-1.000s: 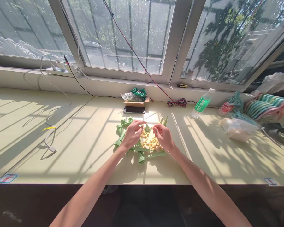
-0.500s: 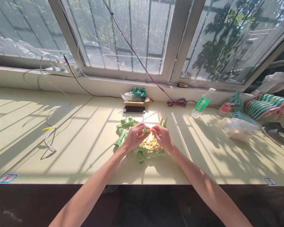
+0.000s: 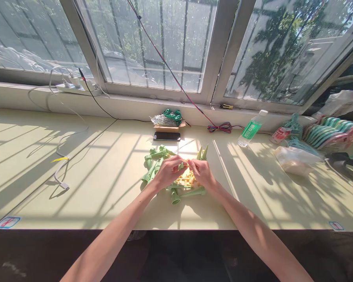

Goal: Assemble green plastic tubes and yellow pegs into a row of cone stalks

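Above the pile, my left hand [image 3: 167,172] is closed on a green plastic cone-shaped piece [image 3: 181,166], mostly hidden by the fingers. My right hand [image 3: 204,172] meets it fingertip to fingertip, thumb and forefinger pinched together; what lies in that pinch is too small to make out. Small yellow plastic pieces [image 3: 185,180] are heaped under and between the hands. Hollow green tapered pieces [image 3: 149,174] lie around the heap, mostly to the left and in front. Just beyond my right hand, two green pointed cones [image 3: 199,153] stand tip up.
Behind the pile lie a black phone [image 3: 166,136] and a small box with plastic wrapping [image 3: 164,120]. A bottle [image 3: 250,129] stands to the right, near a plastic bag [image 3: 295,159] and stacked hangers [image 3: 326,133]. A white cable [image 3: 60,168] crosses the left side.
My hands stay over the pile with fingertips together. The fingers have shifted slightly, and the green piece in my left hand has turned and sits a little lower.
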`<action>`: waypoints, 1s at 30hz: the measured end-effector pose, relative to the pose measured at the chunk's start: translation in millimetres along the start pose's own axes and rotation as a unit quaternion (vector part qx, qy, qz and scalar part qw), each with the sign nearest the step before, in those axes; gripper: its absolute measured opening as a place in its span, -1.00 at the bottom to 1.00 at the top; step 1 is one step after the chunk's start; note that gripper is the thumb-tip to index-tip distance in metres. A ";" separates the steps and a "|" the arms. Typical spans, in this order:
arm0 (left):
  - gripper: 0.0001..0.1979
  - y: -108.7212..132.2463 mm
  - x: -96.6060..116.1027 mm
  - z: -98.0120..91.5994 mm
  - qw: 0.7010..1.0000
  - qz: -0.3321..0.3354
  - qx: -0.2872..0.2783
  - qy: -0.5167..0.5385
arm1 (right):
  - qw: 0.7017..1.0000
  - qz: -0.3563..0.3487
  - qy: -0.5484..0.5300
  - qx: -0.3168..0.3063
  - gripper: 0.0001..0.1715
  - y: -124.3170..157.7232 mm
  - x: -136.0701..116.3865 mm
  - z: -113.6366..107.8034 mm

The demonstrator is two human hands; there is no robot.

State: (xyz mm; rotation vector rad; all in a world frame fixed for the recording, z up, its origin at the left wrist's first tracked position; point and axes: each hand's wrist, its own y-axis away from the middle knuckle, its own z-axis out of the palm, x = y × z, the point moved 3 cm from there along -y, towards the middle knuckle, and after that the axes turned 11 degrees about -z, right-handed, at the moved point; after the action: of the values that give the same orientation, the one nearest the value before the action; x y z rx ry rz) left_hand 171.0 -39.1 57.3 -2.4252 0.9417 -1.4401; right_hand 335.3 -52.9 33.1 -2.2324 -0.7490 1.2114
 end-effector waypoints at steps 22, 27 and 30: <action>-0.79 -2.3 -6.4 -6.2 0.998 -0.037 0.018 0.051 | 0.995 0.006 -0.095 0.000 -0.69 -0.6 -1.1 -0.6; -0.81 -1.9 -6.2 -5.8 0.998 -0.018 0.017 0.051 | 0.997 -0.002 -0.078 0.001 -0.62 -0.3 0.7 -1.1; -0.82 -1.8 -5.9 -5.6 0.999 -0.012 0.017 0.047 | 0.998 0.000 -0.067 -0.004 -0.58 -0.5 0.8 -1.1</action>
State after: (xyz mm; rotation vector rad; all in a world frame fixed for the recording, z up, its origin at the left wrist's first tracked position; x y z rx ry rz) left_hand 165.1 -33.2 56.7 -2.3701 0.9019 -1.5788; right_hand 336.5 -52.2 33.5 -2.1734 -0.8061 1.3713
